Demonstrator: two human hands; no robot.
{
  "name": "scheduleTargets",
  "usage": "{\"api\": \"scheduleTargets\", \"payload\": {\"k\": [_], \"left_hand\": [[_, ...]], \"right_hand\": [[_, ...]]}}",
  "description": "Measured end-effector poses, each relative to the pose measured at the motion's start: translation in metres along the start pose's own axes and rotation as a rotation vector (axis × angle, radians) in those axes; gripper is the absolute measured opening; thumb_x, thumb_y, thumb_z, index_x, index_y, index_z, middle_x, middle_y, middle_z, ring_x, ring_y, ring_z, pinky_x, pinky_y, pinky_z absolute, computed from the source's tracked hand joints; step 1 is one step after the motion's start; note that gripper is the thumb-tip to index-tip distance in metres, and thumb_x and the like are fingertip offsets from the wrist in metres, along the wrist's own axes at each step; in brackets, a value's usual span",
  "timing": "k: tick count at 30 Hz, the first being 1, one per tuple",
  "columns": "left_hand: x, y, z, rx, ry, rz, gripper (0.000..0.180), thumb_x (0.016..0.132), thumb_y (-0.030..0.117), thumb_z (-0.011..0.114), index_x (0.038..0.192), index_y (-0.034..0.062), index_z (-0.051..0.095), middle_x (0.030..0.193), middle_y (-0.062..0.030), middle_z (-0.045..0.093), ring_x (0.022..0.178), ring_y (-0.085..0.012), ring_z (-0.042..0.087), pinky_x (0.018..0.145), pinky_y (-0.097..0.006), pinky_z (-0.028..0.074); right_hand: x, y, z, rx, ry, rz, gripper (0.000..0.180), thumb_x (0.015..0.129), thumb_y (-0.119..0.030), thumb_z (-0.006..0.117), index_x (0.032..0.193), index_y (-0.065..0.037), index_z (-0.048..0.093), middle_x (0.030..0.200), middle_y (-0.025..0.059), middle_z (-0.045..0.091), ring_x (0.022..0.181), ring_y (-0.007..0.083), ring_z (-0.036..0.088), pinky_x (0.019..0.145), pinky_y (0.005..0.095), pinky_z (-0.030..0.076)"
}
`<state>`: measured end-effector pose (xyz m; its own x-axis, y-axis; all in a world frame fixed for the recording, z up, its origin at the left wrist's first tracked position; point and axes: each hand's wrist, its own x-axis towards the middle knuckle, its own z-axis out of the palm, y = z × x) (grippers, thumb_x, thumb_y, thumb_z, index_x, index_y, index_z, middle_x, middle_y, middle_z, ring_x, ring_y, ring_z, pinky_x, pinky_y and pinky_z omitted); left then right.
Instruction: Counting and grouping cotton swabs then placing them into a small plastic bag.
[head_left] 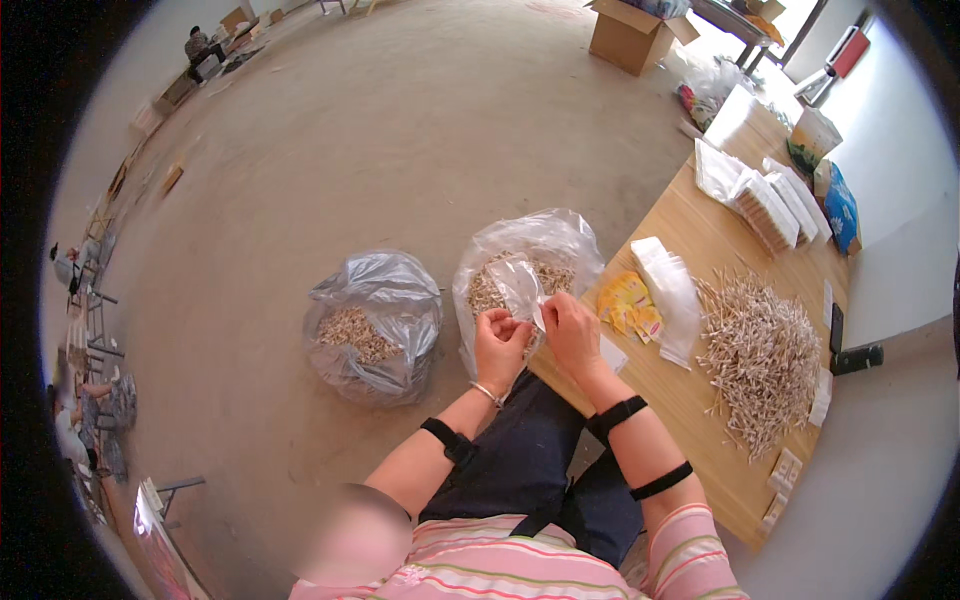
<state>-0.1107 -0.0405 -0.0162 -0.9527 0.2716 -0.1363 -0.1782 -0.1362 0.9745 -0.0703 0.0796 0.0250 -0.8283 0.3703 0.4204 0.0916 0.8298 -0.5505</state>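
Note:
My left hand (pixel 502 345) and my right hand (pixel 573 335) are close together in front of me, both with fingers pinched on a small clear plastic bag (pixel 518 287). The small bag hangs over a large clear plastic sack (pixel 492 240), which stands on the floor and is filled with short cotton swabs (pixel 553 274). What lies inside the small bag is hard to make out. To the right, on the wooden table (pixel 715 210), are yellow printed cards (pixel 628 304), a stack of flat clear bags (pixel 668 300) and a big heap of loose cotton swabs (pixel 762 362).
A grey plastic sack (pixel 392 282) with more swabs stands on the floor to the left. Packed clear bags (pixel 765 208) and a blue package (pixel 842 208) lie at the table's far end. A cardboard box (pixel 625 38) stands farther off. People sit along the left wall.

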Motion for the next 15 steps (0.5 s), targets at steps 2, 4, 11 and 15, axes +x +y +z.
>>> {"api": "scheduleTargets", "payload": {"k": [2,4,11,15], "left_hand": [[0.003,0.002,-0.006,-0.083,0.003,-0.058,0.03,0.086,0.011,0.065,0.106,-0.0003,0.046,0.085,-0.0071,0.06,0.071,-0.0114,0.061,0.062,-0.026,0.053],[0.013,0.006,-0.008,-0.166,-0.003,-0.117,0.028,0.087,0.012,0.064,0.105,-0.0007,0.048,0.083,-0.0061,0.06,0.07,-0.0109,0.06,0.062,-0.025,0.052],[0.046,-0.011,0.004,-0.089,0.002,-0.307,0.018,0.091,0.021,0.06,0.09,0.003,0.06,0.077,-0.0035,0.061,0.066,-0.0105,0.058,0.06,-0.024,0.051],[0.041,-0.016,0.018,-0.105,0.059,-0.307,0.017,0.091,0.021,0.061,0.088,0.0036,0.06,0.073,-0.0013,0.059,0.06,-0.0102,0.055,0.056,-0.025,0.048]], "right_hand": [[0.01,0.005,0.001,-0.025,0.016,-0.026,0.013,0.083,-0.013,0.061,0.077,-0.007,0.051,0.075,0.0097,0.059,0.073,0.0285,0.061,0.061,0.0388,0.048],[0.02,0.014,0.004,-0.103,-0.003,-0.15,0.01,0.082,-0.012,0.059,0.078,-0.008,0.052,0.074,0.007,0.059,0.075,0.0257,0.061,0.064,0.037,0.049],[0.032,0.04,0.019,-0.231,-0.071,-0.197,0.004,0.081,-0.014,0.058,0.08,-0.011,0.056,0.074,0.0039,0.06,0.076,0.0224,0.062,0.065,0.0359,0.05],[0.028,0.052,0.019,-0.18,-0.111,-0.18,0.003,0.08,-0.014,0.059,0.079,-0.012,0.057,0.076,0.004,0.061,0.077,0.0239,0.062,0.067,0.0367,0.05]]}}
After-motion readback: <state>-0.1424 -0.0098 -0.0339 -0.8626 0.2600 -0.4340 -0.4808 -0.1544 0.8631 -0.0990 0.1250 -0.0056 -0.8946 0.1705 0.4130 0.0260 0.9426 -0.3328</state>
